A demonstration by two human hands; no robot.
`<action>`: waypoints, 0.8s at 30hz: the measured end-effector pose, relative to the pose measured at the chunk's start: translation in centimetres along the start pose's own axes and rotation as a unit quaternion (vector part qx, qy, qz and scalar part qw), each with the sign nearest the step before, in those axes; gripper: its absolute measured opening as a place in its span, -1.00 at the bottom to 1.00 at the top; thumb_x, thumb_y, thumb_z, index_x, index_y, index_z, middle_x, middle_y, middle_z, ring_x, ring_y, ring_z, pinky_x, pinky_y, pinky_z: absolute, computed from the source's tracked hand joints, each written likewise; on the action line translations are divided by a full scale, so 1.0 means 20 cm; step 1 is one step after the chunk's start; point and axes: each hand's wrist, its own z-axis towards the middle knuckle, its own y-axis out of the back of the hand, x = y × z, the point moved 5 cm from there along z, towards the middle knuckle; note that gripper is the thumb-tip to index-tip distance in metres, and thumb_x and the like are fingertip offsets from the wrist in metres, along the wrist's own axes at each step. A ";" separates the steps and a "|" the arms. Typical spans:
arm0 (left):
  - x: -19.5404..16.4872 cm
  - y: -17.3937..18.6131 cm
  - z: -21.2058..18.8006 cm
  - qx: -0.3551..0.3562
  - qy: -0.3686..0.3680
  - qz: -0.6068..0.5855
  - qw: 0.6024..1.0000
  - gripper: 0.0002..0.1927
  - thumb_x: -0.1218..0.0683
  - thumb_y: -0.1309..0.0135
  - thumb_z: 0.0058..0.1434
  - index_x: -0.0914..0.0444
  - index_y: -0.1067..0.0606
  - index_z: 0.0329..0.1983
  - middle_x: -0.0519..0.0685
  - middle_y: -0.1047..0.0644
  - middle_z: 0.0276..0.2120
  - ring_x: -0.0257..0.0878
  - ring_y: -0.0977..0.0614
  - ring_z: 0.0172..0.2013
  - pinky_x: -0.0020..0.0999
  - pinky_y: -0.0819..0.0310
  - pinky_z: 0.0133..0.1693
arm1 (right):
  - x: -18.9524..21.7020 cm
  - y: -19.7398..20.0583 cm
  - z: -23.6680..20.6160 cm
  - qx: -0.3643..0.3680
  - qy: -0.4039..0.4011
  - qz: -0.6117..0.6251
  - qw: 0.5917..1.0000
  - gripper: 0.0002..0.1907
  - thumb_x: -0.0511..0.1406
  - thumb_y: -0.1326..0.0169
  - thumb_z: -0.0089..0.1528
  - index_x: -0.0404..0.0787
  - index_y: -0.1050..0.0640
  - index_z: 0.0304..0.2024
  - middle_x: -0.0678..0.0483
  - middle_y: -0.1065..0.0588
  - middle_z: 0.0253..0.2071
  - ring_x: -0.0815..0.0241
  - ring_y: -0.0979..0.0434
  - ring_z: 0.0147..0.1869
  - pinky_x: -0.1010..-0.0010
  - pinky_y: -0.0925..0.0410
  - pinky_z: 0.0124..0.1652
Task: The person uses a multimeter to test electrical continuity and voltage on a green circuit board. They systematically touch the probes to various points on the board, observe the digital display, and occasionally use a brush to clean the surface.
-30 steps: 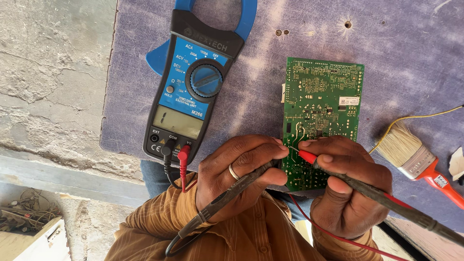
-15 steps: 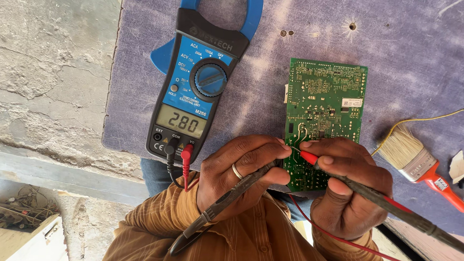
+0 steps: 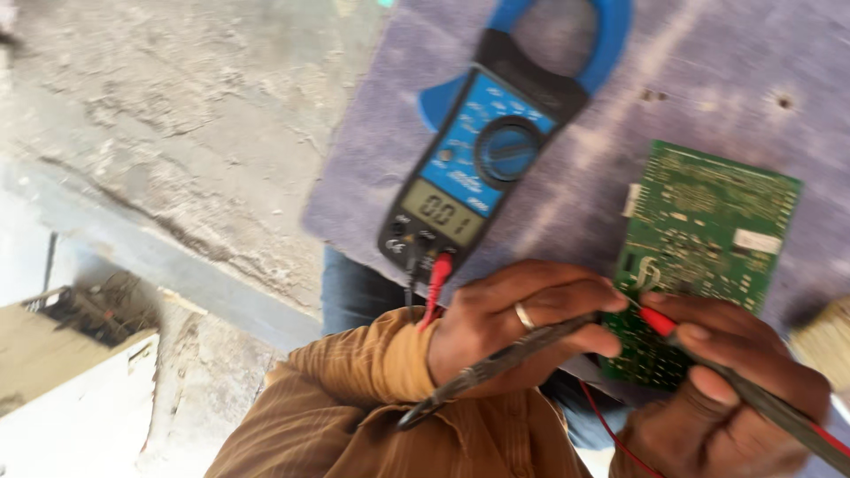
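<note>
A green circuit board (image 3: 708, 221) lies on a purple-grey board (image 3: 620, 133). My left hand (image 3: 522, 323), with a ring on one finger, grips a black test probe (image 3: 496, 363) whose tip points at the circuit board's near edge. My right hand (image 3: 735, 389) grips a red-tipped test probe (image 3: 660, 320), its tip touching the same near part of the circuit board. A blue and black clamp meter (image 3: 487, 150) lies to the left of the circuit board, with a red lead plug (image 3: 436, 274) and a black one in its lower end.
A paint brush (image 3: 819, 341) shows at the right edge beside my right hand. Rough concrete (image 3: 177, 133) fills the left. A pale box with tangled wires (image 3: 71, 354) sits at lower left. A red wire (image 3: 606, 425) hangs under the board.
The view has swung left and tilted, so everything sits further right and blurred. Both hands keep the probes at the circuit board. The meter's display reading has changed.
</note>
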 end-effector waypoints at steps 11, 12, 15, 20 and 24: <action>0.00 0.00 -0.01 -0.018 0.039 -0.005 0.999 -0.61 0.13 -0.34 0.26 0.36 -0.47 0.05 0.02 -0.58 0.01 -0.10 -0.70 -0.03 -0.33 -0.70 -0.08 | -0.02 0.01 -0.03 0.003 0.007 -0.056 0.998 -0.62 -0.07 0.31 0.67 -0.25 -0.30 0.04 -0.19 -0.56 -0.05 0.10 -0.66 0.01 0.52 -0.50 -0.03; 0.00 0.00 -0.01 -0.020 0.040 -0.008 0.999 -0.61 0.13 -0.34 0.27 0.36 -0.47 0.06 0.02 -0.58 0.02 -0.11 -0.70 -0.04 -0.33 -0.70 -0.07 | -0.02 0.01 -0.02 0.002 -0.001 -0.062 0.998 -0.62 -0.07 0.31 0.67 -0.25 -0.31 0.02 -0.20 -0.57 -0.04 0.10 -0.66 0.01 0.52 -0.50 -0.03; -0.01 0.01 0.00 -0.019 0.008 0.021 1.000 -0.66 0.15 -0.33 0.30 0.29 -0.49 0.07 0.04 -0.57 0.04 -0.09 -0.68 -0.02 -0.30 -0.69 -0.05 | -0.01 0.01 -0.02 -0.007 -0.022 -0.063 0.998 -0.61 -0.07 0.28 0.66 -0.26 -0.33 -0.02 -0.21 -0.60 -0.03 0.09 -0.67 -0.01 0.50 -0.50 -0.03; 0.02 0.01 -0.01 0.012 0.015 -0.024 1.000 -0.68 0.18 -0.29 0.42 0.26 -0.48 0.17 0.05 -0.56 0.11 -0.11 -0.68 0.03 -0.35 -0.69 -0.01 | -0.03 -0.02 -0.02 -0.063 -0.015 0.032 0.997 -0.61 -0.08 0.13 0.67 -0.31 -0.30 0.01 -0.21 -0.57 -0.09 0.06 -0.65 -0.05 0.43 -0.52 -0.01; 0.04 -0.03 -0.02 -0.011 0.081 -0.042 0.996 -0.67 0.14 -0.28 0.35 0.25 -0.47 0.12 0.04 -0.59 0.02 -0.11 -0.71 -0.01 -0.31 -0.73 -0.02 | -0.04 -0.01 0.01 -0.066 0.005 0.041 0.997 -0.61 -0.09 0.08 0.65 -0.32 -0.29 0.07 -0.16 -0.53 -0.13 0.04 -0.67 -0.05 0.42 -0.56 -0.02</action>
